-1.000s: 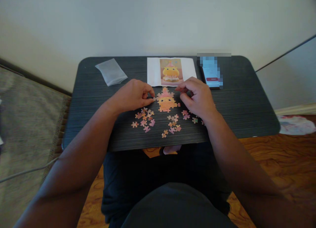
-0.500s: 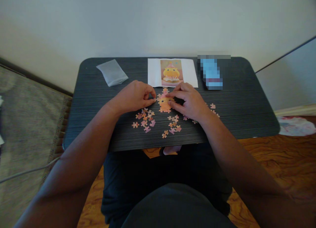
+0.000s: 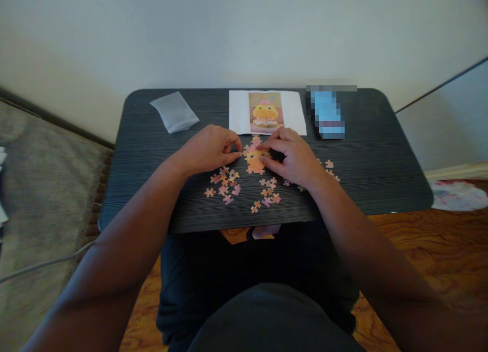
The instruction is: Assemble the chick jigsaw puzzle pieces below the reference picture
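Note:
A small part-built jigsaw point(image 3: 253, 159) of an orange chick lies in the middle of the dark table point(image 3: 152, 159). My left hand point(image 3: 208, 149) rests at its left edge, fingers curled, thumb and forefinger pinched against the puzzle's side. My right hand point(image 3: 292, 154) lies over the puzzle's right half, fingers stretched flat and pressing down on it. Loose pink and orange pieces point(image 3: 224, 184) are scattered in front of the puzzle and more loose pieces point(image 3: 330, 165) lie to the right of my right wrist.
A printed reference picture point(image 3: 267, 112) on white paper lies behind the puzzle. A clear plastic bag point(image 3: 174, 111) sits at the back left, a phone point(image 3: 328, 113) at the back right. The wall stands just behind the table; wooden floor and a rug flank it.
My right hand moved left from beside the puzzle onto its right half and flattened its fingers there. My left hand stayed in place. The last half second shows almost no movement.

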Motion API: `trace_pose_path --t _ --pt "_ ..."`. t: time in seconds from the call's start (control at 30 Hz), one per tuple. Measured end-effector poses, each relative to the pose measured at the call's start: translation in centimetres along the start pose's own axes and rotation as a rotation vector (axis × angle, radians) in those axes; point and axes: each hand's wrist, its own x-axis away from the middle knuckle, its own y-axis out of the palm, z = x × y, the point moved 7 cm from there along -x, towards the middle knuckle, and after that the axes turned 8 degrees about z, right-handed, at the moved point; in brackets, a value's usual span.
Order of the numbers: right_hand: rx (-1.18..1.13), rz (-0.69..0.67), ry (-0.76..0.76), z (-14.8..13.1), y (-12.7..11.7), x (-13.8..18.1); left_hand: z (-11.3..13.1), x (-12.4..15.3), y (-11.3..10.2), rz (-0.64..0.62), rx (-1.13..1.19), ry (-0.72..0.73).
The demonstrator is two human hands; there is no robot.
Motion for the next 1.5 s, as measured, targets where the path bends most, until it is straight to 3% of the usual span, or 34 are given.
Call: trace_pose_path --t 1.1,1.5 --pt "0.0 -0.014 -0.002 -0.1 0.1 0.0 -0.3 -0.3 0.0 0.031 -0.037 0.031" --pt "-0.027 -0.006 0.011 0.0 -0.1 0.0 0.7 -0.1 0.6 -0.014 -0.291 0.141"
